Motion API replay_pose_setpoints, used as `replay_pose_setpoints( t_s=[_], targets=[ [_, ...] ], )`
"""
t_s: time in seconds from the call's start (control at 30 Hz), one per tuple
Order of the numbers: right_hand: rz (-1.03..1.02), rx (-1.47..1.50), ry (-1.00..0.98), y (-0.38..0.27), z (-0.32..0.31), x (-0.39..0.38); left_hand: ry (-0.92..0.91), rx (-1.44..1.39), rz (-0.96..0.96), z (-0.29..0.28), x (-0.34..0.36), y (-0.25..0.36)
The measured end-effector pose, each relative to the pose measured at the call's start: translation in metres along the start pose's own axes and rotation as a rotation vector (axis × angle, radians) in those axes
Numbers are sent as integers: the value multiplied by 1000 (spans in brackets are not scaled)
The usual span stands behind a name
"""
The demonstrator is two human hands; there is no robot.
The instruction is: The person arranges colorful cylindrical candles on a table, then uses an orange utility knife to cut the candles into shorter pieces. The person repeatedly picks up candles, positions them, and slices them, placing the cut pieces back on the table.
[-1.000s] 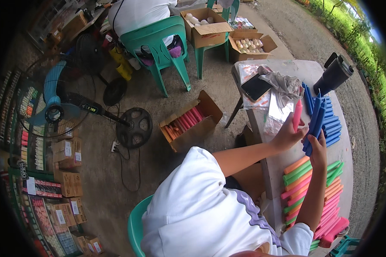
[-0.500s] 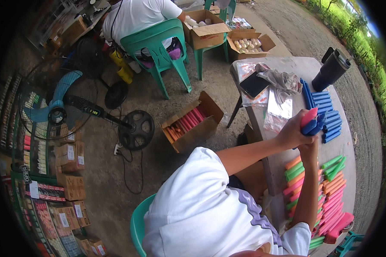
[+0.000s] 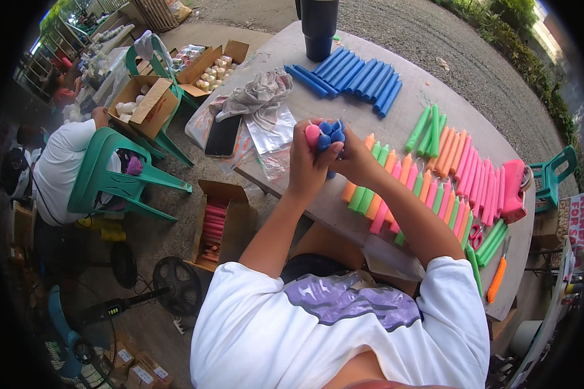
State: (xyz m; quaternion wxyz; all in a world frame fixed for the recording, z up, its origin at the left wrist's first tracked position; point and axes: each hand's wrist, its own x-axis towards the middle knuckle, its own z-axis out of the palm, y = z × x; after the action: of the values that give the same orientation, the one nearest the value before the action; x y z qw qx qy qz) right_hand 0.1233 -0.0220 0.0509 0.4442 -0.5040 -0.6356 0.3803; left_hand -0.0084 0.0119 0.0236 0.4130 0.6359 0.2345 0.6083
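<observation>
My left hand point(image 3: 306, 167) and my right hand point(image 3: 358, 159) are closed around an upright bundle of candles, one pink point(image 3: 313, 135) and several blue point(image 3: 331, 135), tips facing up. Their lower ends are mostly hidden by my fingers. Beyond the bundle, several blue candles point(image 3: 352, 74) lie in a row on the grey table point(image 3: 412, 68). To the right are rows of orange, green and pink candles point(image 3: 442, 207). A crumpled grey cloth point(image 3: 259, 97), a black phone point(image 3: 224, 135) and plastic sheets point(image 3: 272, 152) lie left of my hands.
A dark tumbler point(image 3: 318, 29) stands at the far edge. Red scissors point(image 3: 475, 236), an orange cutter point(image 3: 496, 279) and a pink tape dispenser point(image 3: 514, 191) are at the right. On the left are a co-worker point(image 3: 65, 162), green chairs point(image 3: 100, 172), boxes point(image 3: 211, 71) and fans point(image 3: 78, 343).
My head has turned toward the table, shifting the view. The pink candle and the blue ones, held apart a second ago, are now gathered into one bundle between both hands.
</observation>
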Motion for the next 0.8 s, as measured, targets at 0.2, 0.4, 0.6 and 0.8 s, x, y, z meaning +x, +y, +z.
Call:
replay_pose_setpoints(
  t_s=[0.2,0.4,0.6,0.8],
  targets=[
    [-22,30,-21,3,1,-7,-66,-27,-35,-1,-7,7],
    [-58,-71,21,2,5,-10,-131,-71,-50,-8,-4,4],
    [-23,-72,30,6,8,-10,-114,-96,-75,-12,-8,-16],
    [33,-83,21,3,8,-11,-111,-47,-92,-17,-10,-26]
  ],
)
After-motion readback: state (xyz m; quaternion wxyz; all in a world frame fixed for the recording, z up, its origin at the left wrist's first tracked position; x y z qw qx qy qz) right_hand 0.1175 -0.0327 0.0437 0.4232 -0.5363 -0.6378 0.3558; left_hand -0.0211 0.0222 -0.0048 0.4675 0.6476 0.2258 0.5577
